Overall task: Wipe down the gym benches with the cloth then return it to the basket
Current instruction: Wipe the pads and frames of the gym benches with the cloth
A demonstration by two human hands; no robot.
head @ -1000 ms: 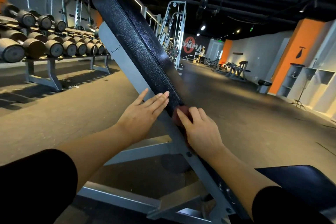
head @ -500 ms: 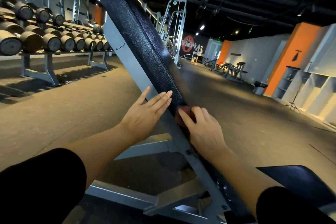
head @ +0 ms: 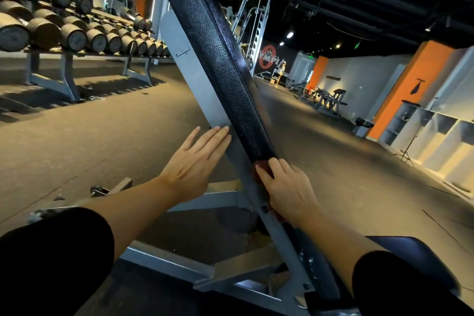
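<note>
An inclined gym bench stands right in front of me, its black padded backrest (head: 223, 59) rising up and to the left on a grey metal frame (head: 195, 79). My left hand (head: 195, 161) lies flat and open against the grey back plate. My right hand (head: 287, 187) presses a red cloth (head: 261, 170) against the lower edge of the pad; only a small strip of the cloth shows under the fingers. The black seat pad (head: 415, 256) is at the lower right, partly behind my right sleeve. No basket is in view.
A long dumbbell rack (head: 77, 36) fills the left side. A cable machine (head: 252, 20) stands behind the bench. Other benches (head: 329, 100) sit far right, near white shelving (head: 433, 133) and a tripod stand (head: 405, 151). The bench's base rails (head: 164, 261) spread over the rubber floor.
The view has swung so the backrest looks steeper. My left hand has slid a little up the back plate. My right hand stays pressed on the cloth at the pad's lower edge.
</note>
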